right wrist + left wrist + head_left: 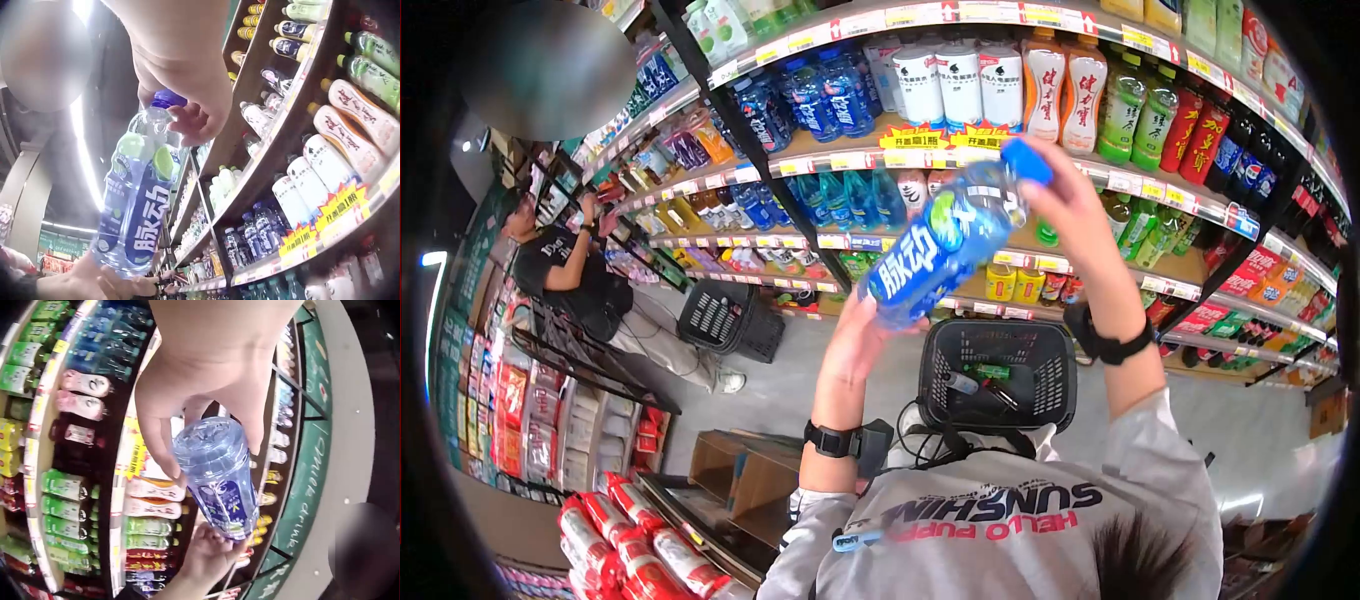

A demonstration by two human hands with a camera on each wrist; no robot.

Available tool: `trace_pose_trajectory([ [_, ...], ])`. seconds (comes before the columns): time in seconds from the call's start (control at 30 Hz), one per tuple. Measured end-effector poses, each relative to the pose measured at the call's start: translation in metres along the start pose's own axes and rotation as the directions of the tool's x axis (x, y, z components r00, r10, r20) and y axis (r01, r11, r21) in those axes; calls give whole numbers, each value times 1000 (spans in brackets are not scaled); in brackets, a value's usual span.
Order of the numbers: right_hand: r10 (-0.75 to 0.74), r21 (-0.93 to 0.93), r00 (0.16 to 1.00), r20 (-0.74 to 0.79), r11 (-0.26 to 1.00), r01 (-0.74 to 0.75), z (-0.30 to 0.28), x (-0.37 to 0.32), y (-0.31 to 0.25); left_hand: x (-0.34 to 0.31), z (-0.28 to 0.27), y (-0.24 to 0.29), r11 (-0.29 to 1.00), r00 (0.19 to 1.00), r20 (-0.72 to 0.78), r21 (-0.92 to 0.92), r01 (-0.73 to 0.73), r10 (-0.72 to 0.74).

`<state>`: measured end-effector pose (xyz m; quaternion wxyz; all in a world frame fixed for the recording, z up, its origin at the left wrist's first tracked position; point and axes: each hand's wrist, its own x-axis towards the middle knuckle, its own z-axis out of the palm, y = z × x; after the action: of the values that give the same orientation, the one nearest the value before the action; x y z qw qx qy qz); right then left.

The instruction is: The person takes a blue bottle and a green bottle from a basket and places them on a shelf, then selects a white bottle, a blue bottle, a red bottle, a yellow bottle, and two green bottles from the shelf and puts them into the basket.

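Bottle (940,245) tilted, we grasp its base in our left hand (862,335) and its cap (1027,162) in our right hand (1072,205), above a basket (1048,372).

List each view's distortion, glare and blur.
Head view: shelves bow fisheye-style, a blurred patch upper left; left wrist view: shelves curve too, a blurred patch lower right; right wrist view: a ceiling light glares white, a blurred patch upper left, but lettering on the bottle is legible.

I view the bottle (945,245) between left hand (200,387), at its base (210,434), and right hand (1070,200), at its cap (1025,165), before the shelves (820,160); a basket (1030,345) stands below, a person (565,260) far left.
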<state>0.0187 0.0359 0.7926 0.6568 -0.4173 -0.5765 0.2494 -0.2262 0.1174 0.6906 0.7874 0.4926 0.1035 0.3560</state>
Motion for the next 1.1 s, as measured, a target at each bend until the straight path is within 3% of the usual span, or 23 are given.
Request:
trace_pose_trajectory([
  [0.07,-69,1,998,-4,998,69,23,34,-4,5,-4,34,993,999,-34,119,-29,34],
  [0.13,-40,30,999,-19,999,40,47,63,-3,12,-18,59,972,992,-73,220,-84,102],
  [0.27,135,86,989,53,987,-139,95,111,-5,41,-67,95,931,968,-71,302,-207,239],
  [0.3,186,97,982,11,978,-186,106,122,0,49,-85,100,915,960,-89,337,-220,264],
  [0.37,180,-103,983,-27,978,-182,131,155,22,72,-125,118,879,937,-103,395,-268,333],
  [0.4,176,-195,983,-44,964,-182,139,164,29,79,-136,127,911,961,-91,351,-216,263],
  [0.47,207,-188,978,-28,960,-209,158,177,30,94,-164,135,867,964,0,437,-241,268],
  [0.57,170,-144,985,23,976,-165,177,198,48,128,-208,141,735,877,100,507,-451,469],
  [0.6,61,-267,998,5,962,-58,186,203,55,144,-219,144,735,875,80,510,-447,477],
  [0.67,-151,-495,989,6,858,134,211,211,72,167,-235,154,679,900,-41,671,-297,434],
  [0.8,-302,-564,951,-60,797,218,240,236,108,196,-234,152,546,823,0,748,-378,568],
  [0.87,-294,-590,954,-49,780,210,247,250,123,205,-238,141,471,786,54,775,-422,616],
  [0.93,-314,-624,949,-25,747,230,254,265,138,212,-239,135,519,786,56,722,-458,615],
  [1.03,-283,-663,959,7,716,216,263,292,151,219,-235,152,883,914,-116,328,-335,390],
  [1.1,-315,-694,949,28,677,245,267,310,162,237,-255,150,848,905,-94,401,-347,414],
])
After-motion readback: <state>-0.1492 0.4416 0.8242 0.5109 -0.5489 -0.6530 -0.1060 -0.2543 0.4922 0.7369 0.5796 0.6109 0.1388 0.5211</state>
